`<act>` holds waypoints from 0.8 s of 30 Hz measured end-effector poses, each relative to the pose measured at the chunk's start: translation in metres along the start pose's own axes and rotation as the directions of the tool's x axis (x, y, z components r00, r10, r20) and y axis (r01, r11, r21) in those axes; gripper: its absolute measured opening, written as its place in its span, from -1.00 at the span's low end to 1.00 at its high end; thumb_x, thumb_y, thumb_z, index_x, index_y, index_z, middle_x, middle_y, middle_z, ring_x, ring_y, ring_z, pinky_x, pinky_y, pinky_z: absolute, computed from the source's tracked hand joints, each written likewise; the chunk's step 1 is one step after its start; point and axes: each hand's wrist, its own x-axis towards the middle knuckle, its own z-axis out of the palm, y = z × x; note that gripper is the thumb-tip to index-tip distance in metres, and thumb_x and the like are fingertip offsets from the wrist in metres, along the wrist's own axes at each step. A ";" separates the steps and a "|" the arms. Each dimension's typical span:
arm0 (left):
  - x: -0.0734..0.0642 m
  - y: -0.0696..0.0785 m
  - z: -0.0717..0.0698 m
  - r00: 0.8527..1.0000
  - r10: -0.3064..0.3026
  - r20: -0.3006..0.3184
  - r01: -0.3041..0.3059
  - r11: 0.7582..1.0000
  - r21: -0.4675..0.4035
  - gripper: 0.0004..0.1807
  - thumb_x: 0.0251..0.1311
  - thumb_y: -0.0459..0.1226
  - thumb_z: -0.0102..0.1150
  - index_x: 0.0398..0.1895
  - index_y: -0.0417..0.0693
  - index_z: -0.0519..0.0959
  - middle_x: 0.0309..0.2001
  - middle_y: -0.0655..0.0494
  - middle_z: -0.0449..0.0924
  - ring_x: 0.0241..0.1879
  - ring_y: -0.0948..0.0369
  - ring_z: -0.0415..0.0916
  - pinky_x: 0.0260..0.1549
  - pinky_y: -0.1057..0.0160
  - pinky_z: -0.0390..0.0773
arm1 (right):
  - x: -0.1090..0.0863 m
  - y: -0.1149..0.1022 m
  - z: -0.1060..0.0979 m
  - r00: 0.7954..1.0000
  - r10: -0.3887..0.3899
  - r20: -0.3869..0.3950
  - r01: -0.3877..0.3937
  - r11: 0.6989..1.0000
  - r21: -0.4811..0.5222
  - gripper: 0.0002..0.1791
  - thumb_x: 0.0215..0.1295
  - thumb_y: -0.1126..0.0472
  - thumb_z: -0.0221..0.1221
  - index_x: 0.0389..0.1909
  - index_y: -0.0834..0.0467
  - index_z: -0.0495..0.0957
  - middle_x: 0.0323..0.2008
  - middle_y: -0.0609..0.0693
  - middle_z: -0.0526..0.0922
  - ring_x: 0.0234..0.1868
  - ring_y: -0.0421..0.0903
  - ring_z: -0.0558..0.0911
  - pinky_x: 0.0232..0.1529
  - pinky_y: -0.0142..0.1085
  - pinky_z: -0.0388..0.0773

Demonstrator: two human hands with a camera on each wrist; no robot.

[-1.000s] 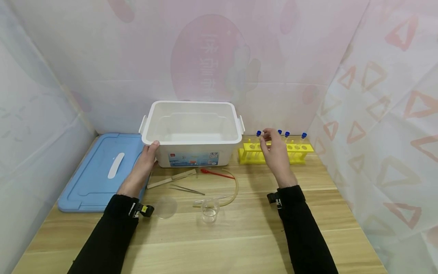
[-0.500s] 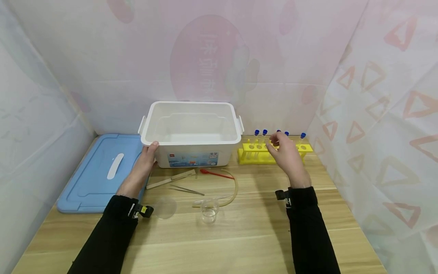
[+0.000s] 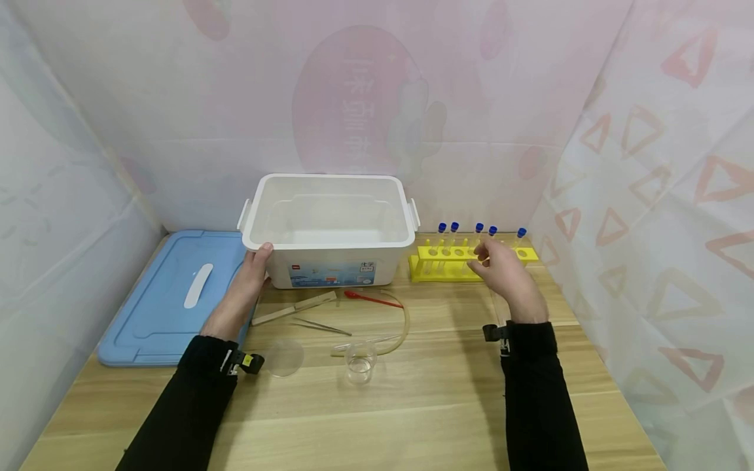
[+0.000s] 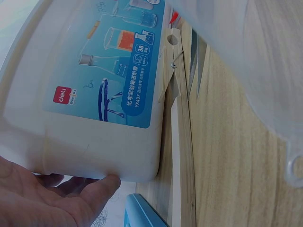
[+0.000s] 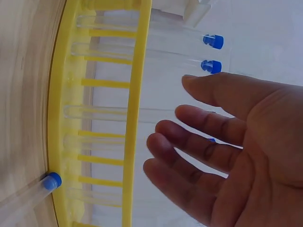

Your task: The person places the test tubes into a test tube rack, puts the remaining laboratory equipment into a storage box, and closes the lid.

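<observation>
Head view has the white box (image 3: pixel 330 246) at the middle of the tabletop's (image 3: pixel 424 418) back edge and the yellow rack (image 3: pixel 444 278) near the back right corner. The left hand (image 3: pixel 241 290) touches the box's front left corner with thumb and fingers; I cannot tell how firmly they close on it. The right hand (image 3: pixel 505 275) holds nothing, thumb apart from loosely bent fingers, just before the rack, where five blue-capped tubes (image 3: pixel 454 227) stand. Another capped tube (image 5: pixel 26 198) lies on the tabletop beside the rack. On the box, the label (image 4: pixel 109 78) carries a red "deli" logo, "化学实验箱进阶款", "YX437" and "38"; its smaller print is hard to read. Pale characters on the pink backdrop (image 3: pixel 330 111) are turned sideways and unclear. The blue lid (image 3: pixel 147 307) lies along the left edge; a red spoon (image 3: pixel 371 298) and tweezers (image 3: pixel 323 326) lie in front of the box.
</observation>
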 end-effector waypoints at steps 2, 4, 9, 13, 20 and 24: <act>0.000 0.000 0.000 1.000 0.001 0.001 -0.001 1.000 -0.001 -0.07 0.86 0.26 -0.39 0.99 0.22 -0.46 0.98 -0.20 -0.46 0.98 -0.30 -0.38 0.81 -0.73 -0.14 | 0.000 0.002 -0.001 0.999 0.022 0.023 -0.022 1.000 -0.019 -0.50 0.85 0.19 0.22 0.53 0.46 0.50 0.44 0.51 0.63 0.45 0.44 0.65 0.49 0.29 0.70; 0.000 0.000 0.000 1.000 0.003 0.004 -0.003 1.000 -0.008 -0.07 0.86 0.26 -0.38 1.00 0.22 -0.45 0.98 -0.19 -0.45 0.98 -0.30 -0.38 0.81 -0.73 -0.14 | 0.000 0.005 -0.002 0.998 0.053 0.045 -0.051 0.998 -0.046 -0.47 0.85 0.17 0.22 0.55 0.48 0.49 0.44 0.53 0.62 0.45 0.45 0.65 0.48 0.30 0.69; 0.000 0.000 -0.001 1.000 0.019 0.004 -0.019 1.000 -0.024 -0.06 0.84 0.26 -0.34 1.00 0.21 -0.40 0.98 -0.20 -0.40 0.98 -0.30 -0.34 0.79 -0.76 -0.14 | 0.001 0.013 -0.004 0.989 0.119 0.086 -0.110 0.989 -0.101 -0.38 0.81 0.16 0.26 0.59 0.53 0.45 0.47 0.57 0.59 0.45 0.48 0.65 0.45 0.32 0.70; -0.001 0.001 -0.001 1.000 0.031 0.000 -0.031 0.999 -0.021 -0.05 0.82 0.28 -0.33 1.00 0.21 -0.39 0.98 -0.21 -0.37 0.98 -0.30 -0.31 0.78 -0.77 -0.13 | 0.002 0.021 -0.004 0.981 0.159 0.116 -0.146 0.983 -0.108 -0.36 0.79 0.17 0.27 0.60 0.54 0.43 0.47 0.58 0.58 0.43 0.48 0.66 0.43 0.32 0.70; -0.001 0.001 0.000 1.000 0.017 -0.012 -0.017 1.000 -0.005 -0.07 0.84 0.29 -0.35 1.00 0.28 -0.41 0.99 -0.17 -0.41 0.98 -0.28 -0.34 0.79 -0.74 -0.13 | 0.007 0.037 -0.002 0.968 0.200 0.154 -0.181 0.975 -0.128 -0.36 0.76 0.17 0.32 0.58 0.54 0.47 0.50 0.58 0.59 0.47 0.51 0.66 0.47 0.34 0.71; 0.000 0.001 0.000 1.000 0.015 -0.014 -0.016 1.000 -0.009 -0.08 0.85 0.29 -0.35 1.00 0.30 -0.41 0.99 -0.16 -0.41 0.98 -0.28 -0.34 0.79 -0.75 -0.14 | 0.011 0.045 0.002 0.960 0.223 0.172 -0.200 0.970 -0.141 -0.37 0.72 0.20 0.33 0.56 0.54 0.49 0.51 0.56 0.61 0.48 0.51 0.66 0.49 0.34 0.69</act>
